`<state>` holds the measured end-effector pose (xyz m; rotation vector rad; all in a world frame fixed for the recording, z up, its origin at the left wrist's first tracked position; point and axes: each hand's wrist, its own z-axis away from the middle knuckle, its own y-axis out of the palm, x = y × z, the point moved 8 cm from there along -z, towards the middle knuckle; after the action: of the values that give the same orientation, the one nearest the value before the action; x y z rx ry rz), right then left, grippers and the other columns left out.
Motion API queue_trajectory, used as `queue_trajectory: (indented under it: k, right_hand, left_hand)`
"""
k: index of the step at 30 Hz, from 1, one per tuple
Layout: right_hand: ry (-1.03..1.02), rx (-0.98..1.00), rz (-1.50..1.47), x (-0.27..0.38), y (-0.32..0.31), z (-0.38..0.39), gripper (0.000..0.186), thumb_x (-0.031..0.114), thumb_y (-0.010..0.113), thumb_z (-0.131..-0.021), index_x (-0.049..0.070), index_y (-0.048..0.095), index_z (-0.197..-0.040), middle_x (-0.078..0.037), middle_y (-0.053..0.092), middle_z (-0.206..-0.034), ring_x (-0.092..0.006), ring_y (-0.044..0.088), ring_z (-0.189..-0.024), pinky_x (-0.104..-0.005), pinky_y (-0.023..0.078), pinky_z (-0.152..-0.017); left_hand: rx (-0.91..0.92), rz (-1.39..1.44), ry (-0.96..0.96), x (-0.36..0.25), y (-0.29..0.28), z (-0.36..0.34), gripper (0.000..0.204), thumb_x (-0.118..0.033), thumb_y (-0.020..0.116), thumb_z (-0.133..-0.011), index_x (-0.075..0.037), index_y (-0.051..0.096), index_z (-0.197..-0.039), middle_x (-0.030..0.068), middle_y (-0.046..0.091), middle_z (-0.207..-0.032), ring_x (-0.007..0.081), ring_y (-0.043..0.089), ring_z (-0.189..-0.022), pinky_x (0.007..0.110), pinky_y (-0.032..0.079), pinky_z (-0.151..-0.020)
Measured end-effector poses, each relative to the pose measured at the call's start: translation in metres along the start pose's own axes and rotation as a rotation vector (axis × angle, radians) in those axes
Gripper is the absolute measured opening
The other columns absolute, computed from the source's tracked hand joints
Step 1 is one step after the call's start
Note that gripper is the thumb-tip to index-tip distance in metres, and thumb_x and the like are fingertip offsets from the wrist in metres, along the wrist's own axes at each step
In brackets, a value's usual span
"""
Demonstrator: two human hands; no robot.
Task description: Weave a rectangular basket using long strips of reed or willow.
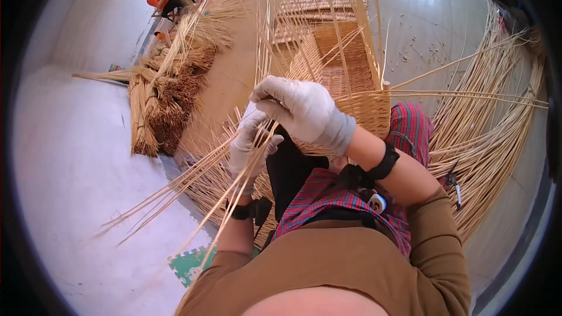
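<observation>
My left hand [249, 149], in a pale work glove, has its fingers closed round several thin wicker strands [205, 169] that fan out toward the lower left. My right hand [295, 111], gloved likewise, is just above and to its right, fingers curled in a pinch on the strands near the basket's left edge. A half-woven wicker basket [363, 111] rests at my lap behind my right hand, with long upright stakes rising from it and loose rods jutting out to the right. My right fingertips are partly hidden.
Brown bundled rods [164, 99] lie at left. Long loose rods [474, 140] cover the right floor, near pruners [455, 190]. Woven pieces [322, 0] lie beyond the basket. A seated person [161, 0] is at top left. A green foam mat [184, 263] is at lower left.
</observation>
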<state>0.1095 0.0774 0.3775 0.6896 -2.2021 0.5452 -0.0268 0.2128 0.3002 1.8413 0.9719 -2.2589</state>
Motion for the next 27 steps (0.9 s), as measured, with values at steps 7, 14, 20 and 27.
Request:
queue_trajectory:
  k: [7,14,20,27]
  right_hand:
    - [-0.218,0.211,-0.029,0.034,0.068,0.051,0.018,0.020,0.069,-0.093,0.018,0.069,-0.110,-0.006,0.072,-0.101,-0.0286,0.071,-0.090,-0.0397,0.058,-0.073]
    - [-0.354,0.324,0.156,0.035,0.072,0.066,0.018,0.017,0.065,-0.084,0.016,0.068,-0.102,-0.004,0.070,-0.100,-0.0265,0.070,-0.101,-0.0401,0.057,-0.079]
    - [-0.341,0.631,0.135,0.034,0.078,0.013,0.021,0.017,0.063,-0.087,0.022,0.071,-0.106,-0.002,0.071,-0.102,-0.0279,0.072,-0.098,-0.0398,0.059,-0.077]
    - [-0.378,0.627,0.096,0.003,0.065,0.017,0.036,0.014,0.064,-0.089,0.034,0.072,-0.119,0.002,0.075,-0.107,-0.0284,0.073,-0.100,-0.0411,0.058,-0.081]
  left_hand:
    - [0.243,0.025,0.351,-0.023,-0.002,0.002,0.032,-0.017,0.065,-0.100,0.000,0.064,-0.128,0.0070,0.068,-0.117,0.0185,0.066,-0.107,0.035,0.053,-0.098]
    - [0.153,-0.082,0.210,-0.023,0.003,0.007,0.037,-0.028,0.066,-0.090,-0.001,0.067,-0.114,0.0094,0.069,-0.110,0.0179,0.065,-0.103,0.032,0.051,-0.093]
    - [0.007,-0.444,0.593,0.061,-0.034,0.002,0.032,-0.017,0.073,-0.088,0.000,0.067,-0.115,0.0103,0.070,-0.111,0.0220,0.066,-0.102,0.037,0.053,-0.089]
    - [-0.016,-0.263,0.608,-0.008,-0.007,-0.004,0.020,0.001,0.077,-0.089,0.000,0.071,-0.108,0.0073,0.072,-0.103,0.0164,0.068,-0.097,0.034,0.055,-0.086]
